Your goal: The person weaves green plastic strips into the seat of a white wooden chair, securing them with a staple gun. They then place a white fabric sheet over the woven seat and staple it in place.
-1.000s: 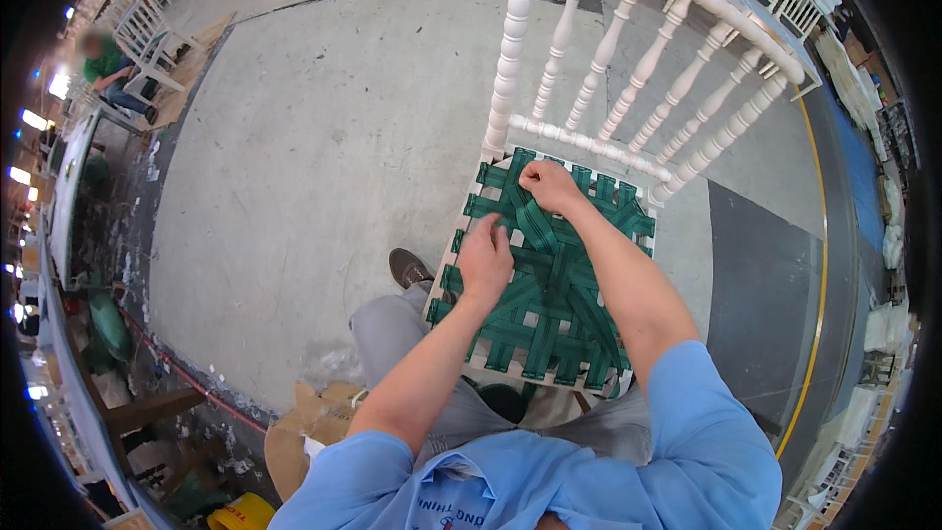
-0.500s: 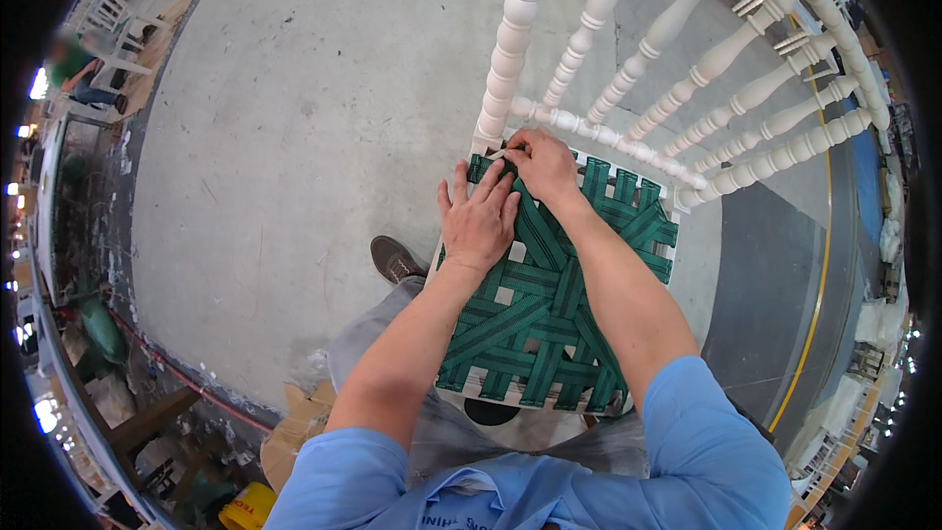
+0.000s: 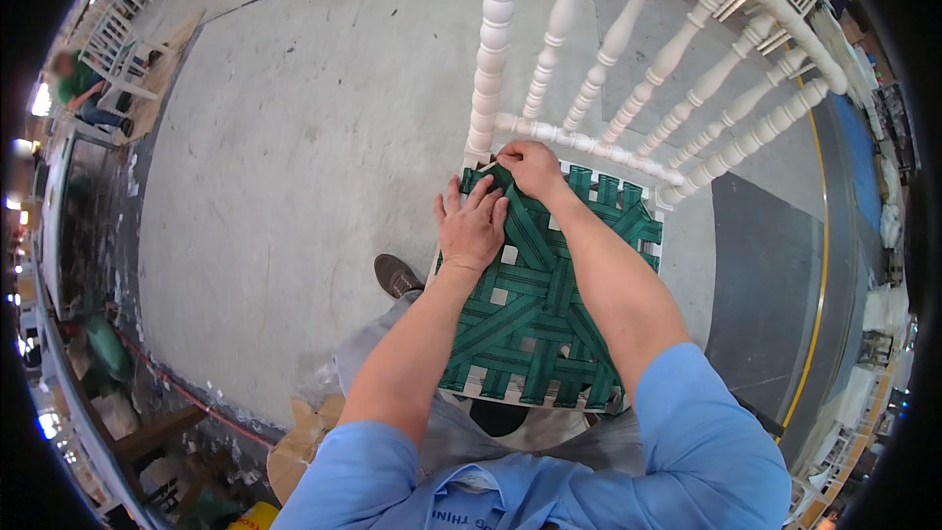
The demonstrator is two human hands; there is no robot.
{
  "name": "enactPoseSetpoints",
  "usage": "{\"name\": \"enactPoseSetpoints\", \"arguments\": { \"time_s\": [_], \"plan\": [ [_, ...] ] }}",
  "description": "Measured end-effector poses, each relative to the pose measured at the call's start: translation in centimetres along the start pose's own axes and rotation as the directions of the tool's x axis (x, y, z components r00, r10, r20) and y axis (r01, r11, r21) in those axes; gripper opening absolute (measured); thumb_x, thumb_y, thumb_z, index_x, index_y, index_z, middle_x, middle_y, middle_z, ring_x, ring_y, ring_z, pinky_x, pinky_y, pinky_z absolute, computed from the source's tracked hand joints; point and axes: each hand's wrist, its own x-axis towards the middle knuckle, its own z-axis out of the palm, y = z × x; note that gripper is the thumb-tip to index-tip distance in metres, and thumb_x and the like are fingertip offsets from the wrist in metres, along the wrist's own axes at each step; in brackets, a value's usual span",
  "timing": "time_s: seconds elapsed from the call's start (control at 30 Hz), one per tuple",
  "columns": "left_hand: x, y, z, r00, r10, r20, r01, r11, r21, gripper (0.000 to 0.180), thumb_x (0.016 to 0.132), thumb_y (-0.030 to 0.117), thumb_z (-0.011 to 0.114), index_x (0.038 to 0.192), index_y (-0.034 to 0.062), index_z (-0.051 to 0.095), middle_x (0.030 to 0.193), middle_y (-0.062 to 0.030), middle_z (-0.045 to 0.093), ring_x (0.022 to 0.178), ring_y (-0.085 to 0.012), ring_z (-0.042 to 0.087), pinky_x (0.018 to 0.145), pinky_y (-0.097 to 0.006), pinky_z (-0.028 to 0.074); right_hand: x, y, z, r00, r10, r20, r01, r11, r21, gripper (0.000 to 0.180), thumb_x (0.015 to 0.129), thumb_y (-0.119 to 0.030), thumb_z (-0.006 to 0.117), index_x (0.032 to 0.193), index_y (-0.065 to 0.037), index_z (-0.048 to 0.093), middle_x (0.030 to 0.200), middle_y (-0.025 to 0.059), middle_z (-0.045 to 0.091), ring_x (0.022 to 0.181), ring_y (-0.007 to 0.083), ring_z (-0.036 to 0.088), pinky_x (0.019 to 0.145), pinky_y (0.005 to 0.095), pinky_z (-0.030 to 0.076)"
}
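Note:
In front of me is a white chair with a seat of woven green webbing (image 3: 530, 300). My left hand (image 3: 471, 231) lies on the webbing near the seat's far left corner, fingers spread. Just right of its fingertips, my right hand (image 3: 535, 172) is closed in a pinch at the end of a green webbing strap (image 3: 501, 177). A small pale strip (image 3: 488, 166) shows between the two hands; whether it is held, I cannot tell. The pinching fingertips are partly hidden. Beside them rises the chair's left back post (image 3: 492, 49).
Turned white spindles (image 3: 628, 108) stand along the seat's far side. My shoe (image 3: 395, 276) rests on the grey floor (image 3: 285, 137) to the left. Cardboard (image 3: 294, 447) lies at lower left. A person in green (image 3: 83, 88) sits far left near white chairs (image 3: 120, 44).
The view has shifted slightly, so the chair's back appears further left. My right hand stays pinched at the corner, and the green strap beneath it looks more raised. My left hand remains spread.

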Motion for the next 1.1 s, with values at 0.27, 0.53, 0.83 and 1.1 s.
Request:
{"name": "enactPoseSetpoints", "arguments": {
  "time_s": [0.27,0.53,0.83,1.1],
  "plan": [
    [0.7,-1.0,0.6,0.999,-0.027,-0.018,0.027,1.0,-0.002,0.031,0.107,0.04,0.058,0.118,0.0189,0.078,0.141,0.0003,0.07,0.139,-0.0371,0.055,0.119,-0.06,0.035,-23.0,6.0,-11.9,0.918,0.138,-0.371,0.025,0.915,0.402,0.022,0.104,-0.012,0.07,0.123,-0.003,0.076,0.101,0.0016,0.072,0.096,0.0093,0.065,0.088,0.027,0.052],
    [1.8,0.5,-0.1,0.975,0.221,0.006,-0.221,0.975,0.007,0.043,0.107,0.046,0.059,0.129,0.0146,0.079,0.151,0.0048,0.065,0.134,-0.0294,0.061,0.116,-0.044,0.046,-66.7,15.0,-28.5,0.135,0.701,-0.7,-0.611,0.615,0.498,0.028,0.102,-0.025,0.069,0.109,0.002,0.076,0.09,0.0102,0.076,0.082,0.0184,0.072,0.077,0.0351,0.057],
    [1.5,2.4,-0.3,0.992,0.126,-0.004,-0.126,0.991,-0.05,0.029,0.092,0.034,0.08,0.117,0.02,0.081,0.139,-0.0003,0.073,0.13,-0.0278,0.066,0.111,-0.046,0.049,-75.0,21.0,-20.2,-0.021,0.905,-0.425,-0.658,0.307,0.687,0.049,0.08,-0.024,0.093,0.119,-0.001,0.076,0.107,0.0098,0.078,0.094,0.025,0.073,0.082,0.0434,0.057],
    [1.0,0.3,-0.8,0.997,-0.065,0.045,0.065,0.998,-0.002,0.037,0.093,0.045,0.077,0.127,0.0294,0.077,0.154,0.0129,0.06,0.147,-0.0402,0.048,0.12,-0.059,0.036,-69.2,18.1,-24.4,0.225,0.724,-0.652,-0.65,0.61,0.453,0.056,0.072,0.007,0.066,0.127,0.0,0.058,0.105,0.0078,0.068,0.086,0.0216,0.066,0.072,0.0352,0.055]
  ]
}}
